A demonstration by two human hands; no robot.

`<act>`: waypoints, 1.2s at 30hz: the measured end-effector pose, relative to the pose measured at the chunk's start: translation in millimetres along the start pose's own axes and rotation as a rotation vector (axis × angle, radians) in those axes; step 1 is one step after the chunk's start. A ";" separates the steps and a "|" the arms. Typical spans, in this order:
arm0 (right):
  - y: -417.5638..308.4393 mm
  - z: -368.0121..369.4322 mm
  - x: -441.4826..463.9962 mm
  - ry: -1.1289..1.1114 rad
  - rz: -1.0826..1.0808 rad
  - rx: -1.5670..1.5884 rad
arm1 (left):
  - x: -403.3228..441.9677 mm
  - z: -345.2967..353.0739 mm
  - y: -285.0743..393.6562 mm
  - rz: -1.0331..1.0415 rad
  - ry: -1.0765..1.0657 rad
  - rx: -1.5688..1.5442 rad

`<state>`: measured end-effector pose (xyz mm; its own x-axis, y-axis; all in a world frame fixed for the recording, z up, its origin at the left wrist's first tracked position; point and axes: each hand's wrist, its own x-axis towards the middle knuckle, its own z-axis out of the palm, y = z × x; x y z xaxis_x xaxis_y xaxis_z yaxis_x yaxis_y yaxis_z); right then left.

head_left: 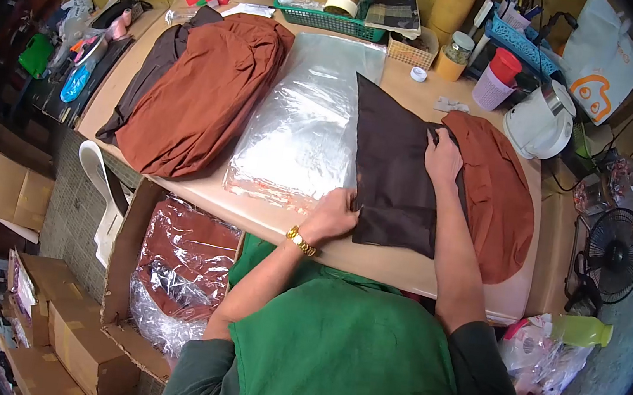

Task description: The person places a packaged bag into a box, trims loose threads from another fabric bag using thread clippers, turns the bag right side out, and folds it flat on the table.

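Observation:
A dark brown cloth [397, 175] lies fairly flat on the table in front of me. My left hand [335, 217], with a gold watch at its wrist, is closed on the cloth's left edge near the lower corner. My right hand [444, 159] has its fingers curled on the same cloth at its upper right; the fingertips are partly hidden in the fabric. Right beside it is a rust-brown garment [499, 203], partly overlapped by the dark cloth and my right arm. To the left of the cloth lies a stack of clear plastic bags [303, 110].
A pile of rust and dark garments [203, 99] covers the table's left part. Below the front edge stands a cardboard box [119, 284] with plastic-wrapped garments. At the back are a green basket [328, 22], a lilac cup [493, 89] and a white kettle [539, 125]. A fan [613, 255] stands right.

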<state>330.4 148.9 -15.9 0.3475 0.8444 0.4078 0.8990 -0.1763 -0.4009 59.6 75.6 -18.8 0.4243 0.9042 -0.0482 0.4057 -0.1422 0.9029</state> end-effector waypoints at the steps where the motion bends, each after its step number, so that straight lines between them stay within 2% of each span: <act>1: 2.5 2.5 8.5 -0.008 0.017 -0.008 | -6.6 -2.5 3.7 -0.032 -0.036 -0.060; 2: 4.7 5.1 17.2 -0.017 0.036 -0.015 | -11.0 -6.0 6.0 -0.066 -0.074 -0.120; 3: -0.4 -1.7 30.2 -0.180 0.146 -0.037 | -7.9 -3.8 -11.2 0.015 -0.091 -0.248; 4: -5.0 -10.9 31.4 -0.178 0.147 -0.036 | -11.1 -10.8 -1.5 0.016 -0.092 -0.247; 6: -19.3 -30.8 35.8 -0.423 -0.116 0.160 | -13.9 -24.8 16.9 -0.064 -0.056 -0.068; 8: -46.4 -43.6 14.9 -0.651 -0.353 0.247 | -11.5 -18.5 10.7 -0.078 -0.045 -0.174; 9: -56.2 -35.0 4.4 -0.782 -0.331 0.090 | -12.0 -18.2 15.2 -0.061 -0.037 -0.133; 10: -77.4 -40.9 -6.8 -0.991 -0.163 -0.104 | -13.6 -17.4 16.6 -0.045 -0.033 -0.091; 12: -89.1 -34.6 -11.6 -0.950 -0.102 -0.229 | -16.8 -14.4 15.0 -0.067 -0.104 -0.062; 16: -90.3 -24.3 23.8 -0.992 -0.004 -0.197 | -22.9 -20.2 25.2 -0.033 -0.280 0.098; 18: -90.2 -16.0 31.5 -0.934 0.040 -0.192 | -32.3 -26.3 31.3 -0.016 -0.318 0.140; 20: -88.6 -10.4 36.4 -0.926 0.045 -0.196 | -46.1 -33.2 35.4 -0.195 -0.378 -0.130; 23: -86.5 -6.3 38.4 -0.926 0.054 -0.200 | -54.9 -47.9 32.3 -0.202 -0.417 -0.129; 25: -83.6 -3.4 38.8 -0.895 0.032 -0.190 | -61.2 -56.9 31.0 -0.229 -0.495 -0.232; 29: -74.3 -10.2 31.7 -0.852 -0.015 -0.123 | -71.6 -54.8 18.7 -0.236 -0.462 -0.363; 33: -74.9 -57.8 -40.2 -0.512 -0.239 0.159 | -66.5 -54.8 20.5 -0.309 -0.417 -0.312; 36: -74.6 -97.7 -103.7 -0.436 -0.286 0.018 | -62.0 -56.9 21.1 -0.353 -0.368 -0.255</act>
<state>253.3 25.0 51.9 -0.0577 0.9905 0.1249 0.9358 0.0972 -0.3388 -4.2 39.3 27.5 0.5708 0.6732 -0.4700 0.3850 0.2862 0.8774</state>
